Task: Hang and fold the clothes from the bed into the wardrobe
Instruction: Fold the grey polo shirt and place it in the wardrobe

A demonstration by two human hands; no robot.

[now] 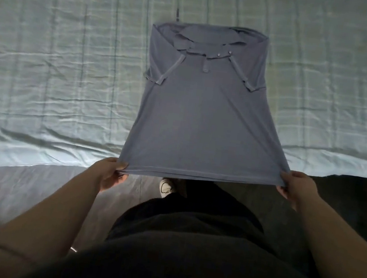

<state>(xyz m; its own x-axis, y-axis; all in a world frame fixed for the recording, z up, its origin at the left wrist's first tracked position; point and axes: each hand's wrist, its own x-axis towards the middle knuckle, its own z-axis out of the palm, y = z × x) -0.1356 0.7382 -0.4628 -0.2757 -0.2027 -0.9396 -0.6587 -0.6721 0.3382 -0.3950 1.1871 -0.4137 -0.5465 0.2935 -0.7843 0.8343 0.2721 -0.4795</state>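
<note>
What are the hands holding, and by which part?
The grey-blue collared shirt, by its bottom hem: left hand pinches one corner, right hand the other. Collar end lies on the pale bed sheet.

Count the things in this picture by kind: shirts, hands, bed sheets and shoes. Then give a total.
Grey-blue polo shirt: 1
Hands: 2 (left hand and right hand, each gripping a hem corner)
Pale checked bed sheet: 1
White shoe: 1
Total: 5
</note>
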